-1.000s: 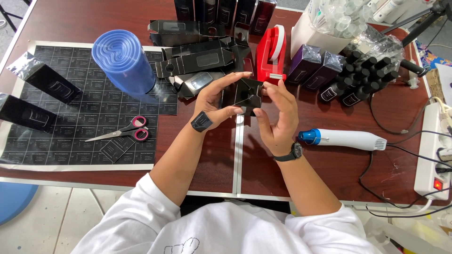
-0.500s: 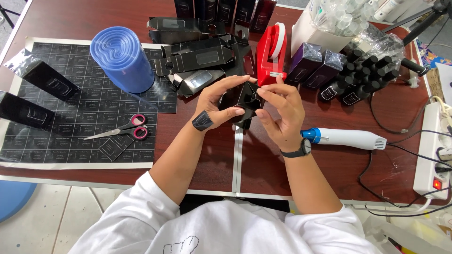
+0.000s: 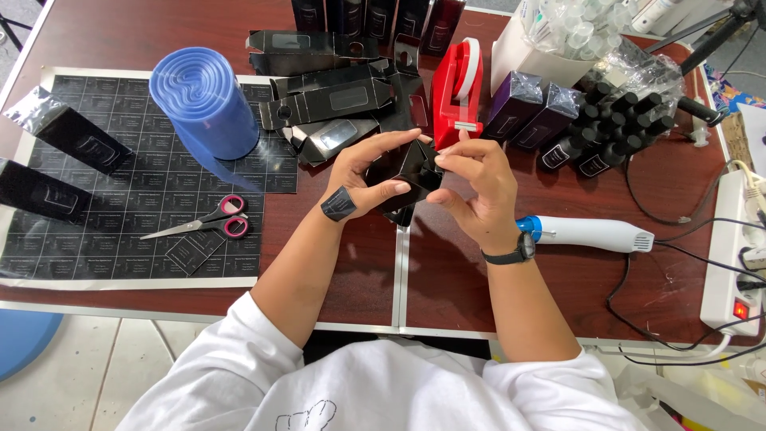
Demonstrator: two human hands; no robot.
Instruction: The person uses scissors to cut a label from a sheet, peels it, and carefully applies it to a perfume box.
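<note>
Fingers of the left hand and right hand pinched a small black carton above the worktop. Flat black cartons, a red tape dispenser and scissors lay nearby.

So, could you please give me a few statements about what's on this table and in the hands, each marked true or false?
1. Both hands, left and right, hold a black carton. True.
2. The scissors have green handles. False: they are pink.
3. The blue roll stands on the printed mat. True.
4. The red tape dispenser lies left of the blue roll. False: it is to the right.
5. The right wrist wears a watch. True.
</note>
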